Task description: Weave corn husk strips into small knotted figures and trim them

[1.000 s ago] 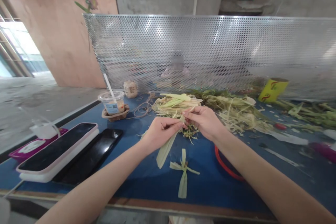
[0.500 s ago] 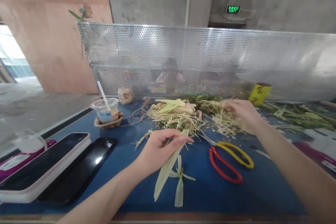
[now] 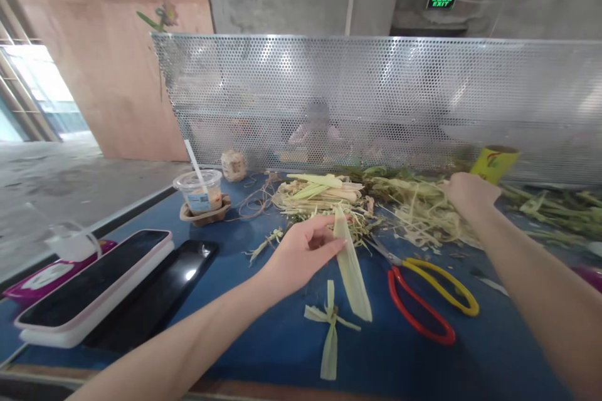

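Note:
My left hand [image 3: 308,252] pinches a pale green corn husk strip [image 3: 352,276] between thumb and fingers, the strip's wide end hanging down over the table. Below it lies a small cross-shaped figure of knotted husk [image 3: 330,332]. My right hand [image 3: 471,195] is at the back right, beside a heap of loose husk shreds [image 3: 418,216]. Its fingers are curled in and mostly turned away, so what they hold is hidden. Scissors [image 3: 423,291] with one red and one yellow handle lie between my arms, blades pointing to the husks. A stack of husk pieces [image 3: 317,191] sits at the centre back.
On the left are a drink cup [image 3: 202,191] in a cardboard holder, a phone in a pale case [image 3: 94,282] and a black phone [image 3: 157,291]. A yellow tube [image 3: 496,163] stands back right. A perforated metal screen [image 3: 376,100] closes off the table's far side.
My left hand has turned the husk strip so its lower end swings from left to right. My right hand has shifted right, towards the yellow tube. The view has turned slightly left.

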Motion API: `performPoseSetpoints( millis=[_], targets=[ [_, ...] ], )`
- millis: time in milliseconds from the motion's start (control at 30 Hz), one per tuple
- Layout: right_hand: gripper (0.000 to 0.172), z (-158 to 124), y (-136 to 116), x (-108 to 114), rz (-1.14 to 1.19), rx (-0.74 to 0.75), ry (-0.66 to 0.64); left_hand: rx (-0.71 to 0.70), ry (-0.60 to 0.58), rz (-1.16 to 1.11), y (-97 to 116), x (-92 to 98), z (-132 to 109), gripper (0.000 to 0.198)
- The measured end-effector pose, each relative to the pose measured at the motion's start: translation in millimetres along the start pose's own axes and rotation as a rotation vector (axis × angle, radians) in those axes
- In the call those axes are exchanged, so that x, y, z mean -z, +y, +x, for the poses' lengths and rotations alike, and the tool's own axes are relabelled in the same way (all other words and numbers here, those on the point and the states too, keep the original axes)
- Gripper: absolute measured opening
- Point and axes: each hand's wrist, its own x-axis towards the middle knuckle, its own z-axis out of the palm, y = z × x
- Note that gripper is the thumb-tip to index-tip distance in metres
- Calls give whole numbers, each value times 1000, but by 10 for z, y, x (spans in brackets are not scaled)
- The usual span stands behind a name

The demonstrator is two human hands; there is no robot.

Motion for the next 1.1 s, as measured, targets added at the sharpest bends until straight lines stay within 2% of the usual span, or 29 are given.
performPoseSetpoints(
  millis=[133, 267, 300, 367, 400, 433, 467, 500, 567, 800, 900, 1033, 1100],
  targets=[
    [4, -114, -158, -127, 4, -171, 16, 24, 53, -67, -100, -9, 78, 40],
    [30, -452, -647, -398, 158, -188, -218, 16, 113, -166, -170, -11, 104, 47],
    [38, -574, -804, -469, 229, -172, -328, 15, 115, -190, -176, -8, 99, 50],
    [51, -830, -1106, -593, 480, -174, -734, 10, 111, -214, -178, 5, 80, 52],
    [51, -950, -1236, -642, 491, -153, -888, 3, 111, -213, -177, 14, 69, 53],
    [44, -1056, -1343, -680, 445, -83, -987, -8, 114, -202, -175, 26, 59, 53],
    [36, -1145, -1423, -710, 359, 9, -1016, -21, 124, -190, -175, 39, 52, 53],
    [31, -1215, -1478, -733, 306, 73, -1011, -31, 134, -176, -177, 52, 49, 53],
    [25, -1300, -1519, -766, 305, 93, -990, -43, 151, -159, -184, 74, 51, 53],
    [23, -1360, -1416, -826, 526, -156, -946, -2, 115, -201, -152, 112, 63, 55],
    [24, -1379, -1393, -824, 605, -213, -941, -7, 97, -231, -131, 159, 55, 58],
    [21, -1394, -1396, -829, 629, -184, -879, -18, 133, -314, -148, 164, 46, 63],
    [20, -1404, -1407, -846, 616, -134, -814, 23, 88, -366, -169, 115, 39, 61]
  ],
)
